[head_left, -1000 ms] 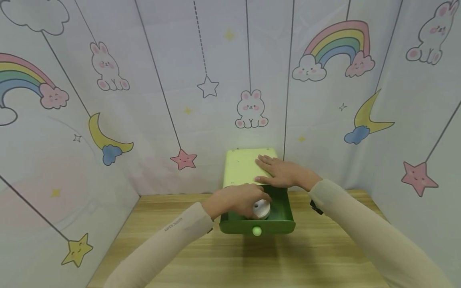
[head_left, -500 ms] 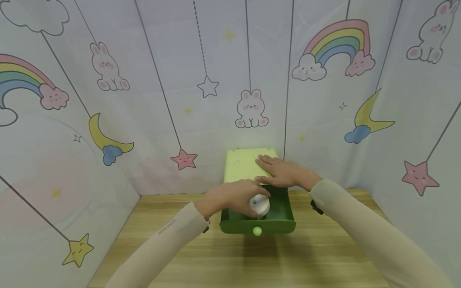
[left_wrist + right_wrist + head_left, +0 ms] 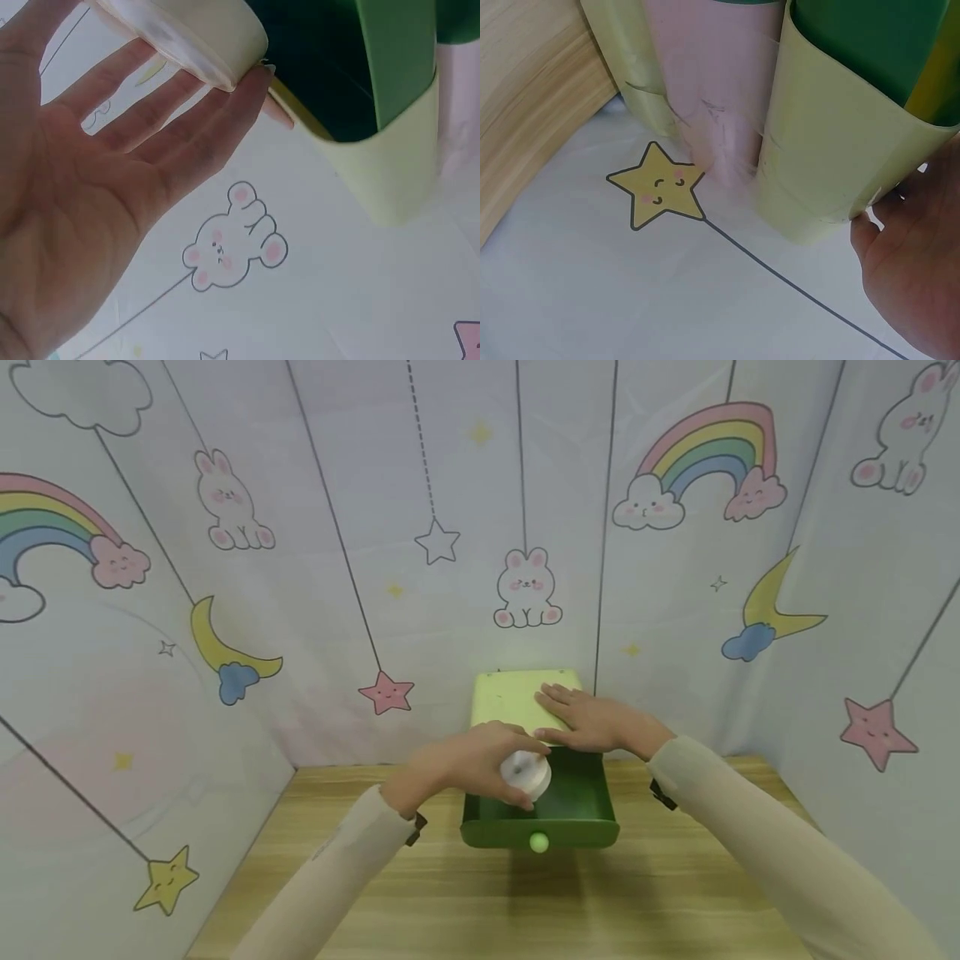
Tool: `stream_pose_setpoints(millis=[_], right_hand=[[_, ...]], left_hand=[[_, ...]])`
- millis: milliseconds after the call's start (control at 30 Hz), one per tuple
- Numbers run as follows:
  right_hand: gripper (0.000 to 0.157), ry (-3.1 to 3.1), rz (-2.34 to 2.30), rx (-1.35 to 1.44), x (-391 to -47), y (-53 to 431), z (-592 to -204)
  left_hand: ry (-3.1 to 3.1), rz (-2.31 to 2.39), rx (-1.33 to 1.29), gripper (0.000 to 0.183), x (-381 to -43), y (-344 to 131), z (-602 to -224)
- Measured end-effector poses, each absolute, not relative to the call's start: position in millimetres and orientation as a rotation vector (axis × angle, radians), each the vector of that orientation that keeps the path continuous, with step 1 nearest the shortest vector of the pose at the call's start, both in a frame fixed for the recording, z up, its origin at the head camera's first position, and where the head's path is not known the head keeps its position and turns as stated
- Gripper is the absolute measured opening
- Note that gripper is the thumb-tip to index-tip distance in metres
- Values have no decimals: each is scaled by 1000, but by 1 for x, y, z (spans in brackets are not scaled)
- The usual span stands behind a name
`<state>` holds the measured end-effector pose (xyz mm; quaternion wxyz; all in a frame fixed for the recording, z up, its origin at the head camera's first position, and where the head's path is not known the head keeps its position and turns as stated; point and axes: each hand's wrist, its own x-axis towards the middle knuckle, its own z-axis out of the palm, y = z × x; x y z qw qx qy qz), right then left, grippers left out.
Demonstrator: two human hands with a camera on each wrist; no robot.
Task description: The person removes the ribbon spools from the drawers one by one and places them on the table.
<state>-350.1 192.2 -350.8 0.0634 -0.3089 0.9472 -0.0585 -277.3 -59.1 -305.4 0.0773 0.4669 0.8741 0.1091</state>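
In the head view my left hand (image 3: 480, 764) holds a thick white roll (image 3: 527, 774) with a small hole in its flat face, thumb and fingers round its edge. The roll is over the left part of a pulled-out dark green drawer (image 3: 581, 789) with a light green knob (image 3: 539, 842). In the left wrist view, the fingers lie along the cream-white side of the roll (image 3: 195, 37). My right hand (image 3: 596, 720) rests flat, fingers spread, on the pale green top of the drawer cabinet (image 3: 498, 697). The right wrist view shows that hand (image 3: 922, 255) against the top tier's shell.
The cabinet stands on a wood-grain table (image 3: 420, 893) against the back wall. Below the top tier are a pink tier (image 3: 712, 90) and another pale green tier (image 3: 626, 56). Cloth walls (image 3: 337, 485) printed with rabbits, stars and rainbows enclose the back and sides.
My left hand has risen and moved left with the white roll, lifting it from the drawer's inside. My right hand stays on the cabinet top.
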Motion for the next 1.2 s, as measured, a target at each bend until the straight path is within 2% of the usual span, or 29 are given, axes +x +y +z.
stream_pose_setpoints(millis=[667,1200], right_hand=[[89,2864,-186,-907,-349,191,-349],[89,2857,-200,-925,-350,192,-352]], left_hand=[[2815,468,1228,72,-289,-116,-296],[2895,629,1035,71,-328,-166,-323]])
